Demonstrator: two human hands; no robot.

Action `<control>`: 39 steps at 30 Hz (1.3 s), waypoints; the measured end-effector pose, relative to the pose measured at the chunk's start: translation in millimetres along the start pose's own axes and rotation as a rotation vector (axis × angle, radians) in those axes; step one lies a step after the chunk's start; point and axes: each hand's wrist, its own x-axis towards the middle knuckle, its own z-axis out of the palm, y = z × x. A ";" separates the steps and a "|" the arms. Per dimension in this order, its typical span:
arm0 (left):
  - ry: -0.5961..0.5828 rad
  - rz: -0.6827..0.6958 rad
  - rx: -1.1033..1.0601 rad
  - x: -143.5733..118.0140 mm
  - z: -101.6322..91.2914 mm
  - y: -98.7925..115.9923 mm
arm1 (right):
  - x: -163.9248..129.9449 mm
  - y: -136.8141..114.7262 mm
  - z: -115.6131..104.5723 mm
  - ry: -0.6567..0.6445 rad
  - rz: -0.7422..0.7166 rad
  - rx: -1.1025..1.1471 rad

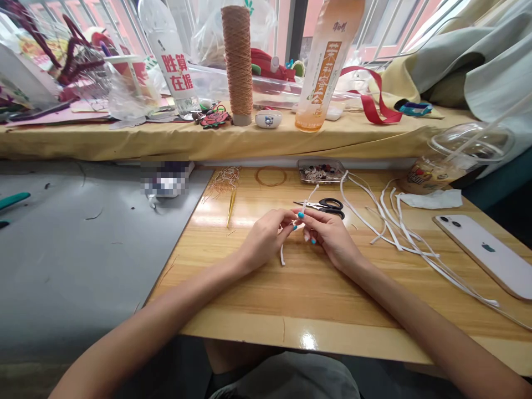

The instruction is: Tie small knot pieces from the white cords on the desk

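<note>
Over the middle of the wooden table, my left hand (pixel 266 237) and my right hand (pixel 332 238) meet, fingertips almost touching. Both are closed in a pinch on one short white cord (pixel 282 256). One end of it dangles below my left fingers, and the other sticks up above my right thumb. The part between my fingertips is mostly covered, so I cannot make out any knot. Black-handled scissors (pixel 332 206) lie just behind my right hand. Gold tweezers (pixel 231 207) rest behind and left of my left hand.
More white cords (pixel 386 221) stretch across the table's right side, beside a phone (pixel 488 252) and a lidded drink cup (pixel 428 172). A bead box (pixel 320 171) and loose thread (pixel 226 178) lie at the back. Bottles and a brown thread spool (pixel 238 66) stand on the ledge.
</note>
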 end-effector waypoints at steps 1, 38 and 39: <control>0.011 0.014 0.018 -0.3 -0.2 -0.3 | 0.4 0.7 -0.9 0.005 -0.006 -0.004; -0.159 0.283 0.355 -0.2 -9.4 -15.2 | 1.7 -4.8 -5.1 -0.276 0.152 -0.248; -0.153 0.276 0.348 -0.1 -9.3 -15.1 | 1.4 -5.3 -5.3 -0.289 0.145 -0.242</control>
